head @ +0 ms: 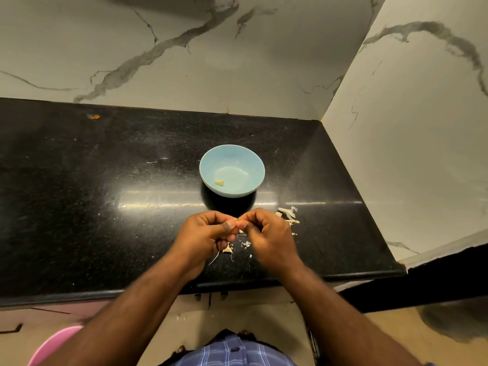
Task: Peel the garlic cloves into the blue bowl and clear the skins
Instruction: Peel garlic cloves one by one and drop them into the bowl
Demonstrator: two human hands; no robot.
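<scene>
**kitchen_lurker:** ok so where's the garlic at right now?

**peelwatcher:** There's a small pale garlic clove [237, 225] pinched right between the two hands, mostly hidden by fingertips, so I can't tell how much skin is on it. The left hand [208, 233] has its fingers curled in, thumb pressed against the clove. The right hand [266, 235] is curled the same way and pinches the clove from the other side. Both sit above the front part of the black speckled stone countertop [105, 180], just in front of the bowl.

**kitchen_lurker:** and the bowl?

**peelwatcher:** The round light-blue bowl [253, 165] stands upright on the counter, just beyond the hands. One small yellowish peeled clove [219, 183] lies inside, near the front left of the bottom.

**kitchen_lurker:** skins?

**peelwatcher:** A heap of pale papery garlic skins [286, 214] lies on the counter just right of the right hand, near the bowl. Small white skin flecks [246, 244] are scattered under the hands. Another pale piece with a thin stringy bit [227, 250] lies just below the left hand; clove or skin, can't tell.

**kitchen_lurker:** anything else around?

**peelwatcher:** White marble-look wall with grey veins [184, 62] behind and to the right, a pink round thing [52, 344] at the bottom left, blue checked shirt [232, 352] at the bottom edge.
</scene>
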